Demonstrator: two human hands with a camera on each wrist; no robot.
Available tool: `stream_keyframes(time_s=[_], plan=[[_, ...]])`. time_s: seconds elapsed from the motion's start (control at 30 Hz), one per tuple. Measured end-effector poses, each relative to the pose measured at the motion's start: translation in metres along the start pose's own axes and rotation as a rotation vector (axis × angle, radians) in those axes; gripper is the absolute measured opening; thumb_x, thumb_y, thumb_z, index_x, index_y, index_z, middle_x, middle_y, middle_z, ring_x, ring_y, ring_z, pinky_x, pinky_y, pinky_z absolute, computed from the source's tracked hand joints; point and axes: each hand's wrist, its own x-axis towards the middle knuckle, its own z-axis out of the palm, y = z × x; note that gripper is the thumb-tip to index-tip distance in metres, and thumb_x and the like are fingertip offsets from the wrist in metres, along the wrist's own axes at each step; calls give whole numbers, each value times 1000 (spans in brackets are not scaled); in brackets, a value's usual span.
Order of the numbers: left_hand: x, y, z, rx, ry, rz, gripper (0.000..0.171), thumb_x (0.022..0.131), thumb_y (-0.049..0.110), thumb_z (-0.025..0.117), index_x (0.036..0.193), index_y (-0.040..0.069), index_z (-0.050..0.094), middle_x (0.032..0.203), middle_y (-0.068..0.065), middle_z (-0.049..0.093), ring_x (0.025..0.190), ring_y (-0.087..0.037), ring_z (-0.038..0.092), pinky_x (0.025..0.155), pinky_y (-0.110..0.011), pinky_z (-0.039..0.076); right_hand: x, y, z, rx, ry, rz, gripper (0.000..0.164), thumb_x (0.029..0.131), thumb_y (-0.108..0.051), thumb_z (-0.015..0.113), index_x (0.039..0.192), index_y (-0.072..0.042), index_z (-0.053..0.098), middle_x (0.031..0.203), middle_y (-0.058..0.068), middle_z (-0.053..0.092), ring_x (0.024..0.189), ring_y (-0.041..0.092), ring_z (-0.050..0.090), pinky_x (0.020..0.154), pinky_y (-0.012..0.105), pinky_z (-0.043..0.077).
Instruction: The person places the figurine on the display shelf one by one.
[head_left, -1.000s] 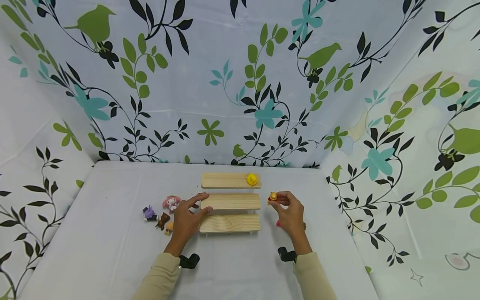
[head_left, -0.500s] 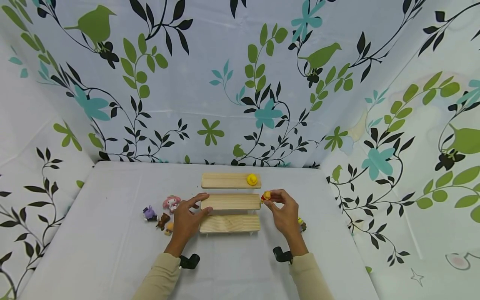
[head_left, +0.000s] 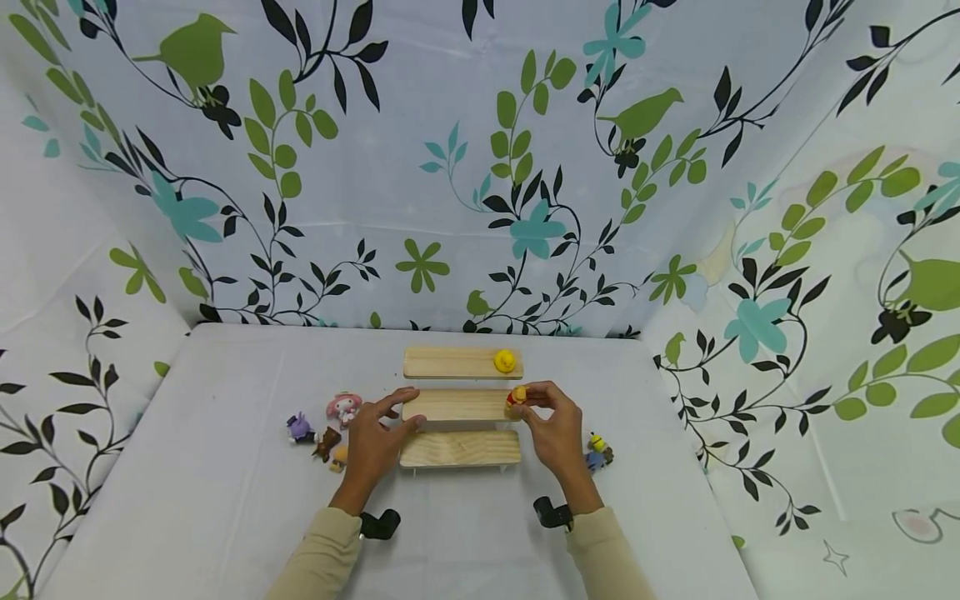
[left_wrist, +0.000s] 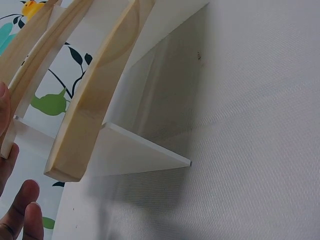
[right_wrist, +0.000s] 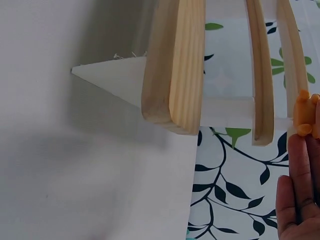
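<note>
My left hand [head_left: 375, 442] grips the left end of the middle board [head_left: 453, 405] of a three-tier wooden display shelf, index finger at the back edge and thumb at the front. Its fingertips [left_wrist: 30, 192] show beside the board ends in the left wrist view. Between thumb and fingers of my right hand [head_left: 557, 425] is a small yellow-and-red bear figurine [head_left: 516, 397], held upright at the right end of the middle board. The right wrist view shows the figurine's orange-yellow back [right_wrist: 304, 117]. A yellow duck [head_left: 505, 361] sits on the right end of the back board [head_left: 450, 362].
Left of the shelf lie several figurines: a pink-and-white one [head_left: 345, 407], a purple one [head_left: 300, 428], a brown one [head_left: 326, 443] and an orange one partly behind the left wrist. On the right, yellow [head_left: 596, 442] and blue [head_left: 595, 461] figurines stand close together. White supports [left_wrist: 145, 155] hold the boards up.
My right hand has carried the bear figurine leftward from beside the shelf to over the middle board's right end, uncovering the figurines on the right. The left hand stays in place.
</note>
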Motion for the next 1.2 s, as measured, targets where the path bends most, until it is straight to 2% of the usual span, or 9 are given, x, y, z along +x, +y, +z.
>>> stream_keyframes(time_s=[0.37, 0.67, 0.9, 1.2], plan=[[0, 1, -1, 2, -9, -32, 45, 87, 36, 89, 130, 31, 78, 136, 7, 74, 101, -18, 63, 78, -29, 49, 1, 2, 7, 16, 6, -7, 27, 89, -15, 85, 113, -17, 74, 109, 0, 79, 100, 18, 72, 102, 48, 53], [-1, 2, -2, -8, -4, -17, 44, 87, 34, 89, 130, 30, 78, 137, 6, 74, 101, -19, 64, 78, -30, 48, 0, 5, 11, -1, 12, -13, 28, 89, -15, 86, 113, -17, 74, 109, 0, 79, 99, 18, 73, 100, 48, 55], [-2, 2, -2, -24, -15, -31, 44, 87, 35, 89, 130, 31, 78, 136, 7, 73, 102, -20, 63, 79, -30, 48, -1, 7, 13, -25, 13, -3, 29, 88, -15, 86, 114, -16, 73, 110, 1, 79, 100, 19, 73, 101, 48, 55], [-1, 3, -1, -15, -10, -21, 45, 87, 30, 90, 130, 29, 78, 137, 6, 73, 102, -20, 64, 79, -31, 49, -1, 6, 14, -34, 14, -19, 29, 88, -15, 87, 114, -15, 74, 109, 1, 78, 100, 21, 73, 101, 49, 55]])
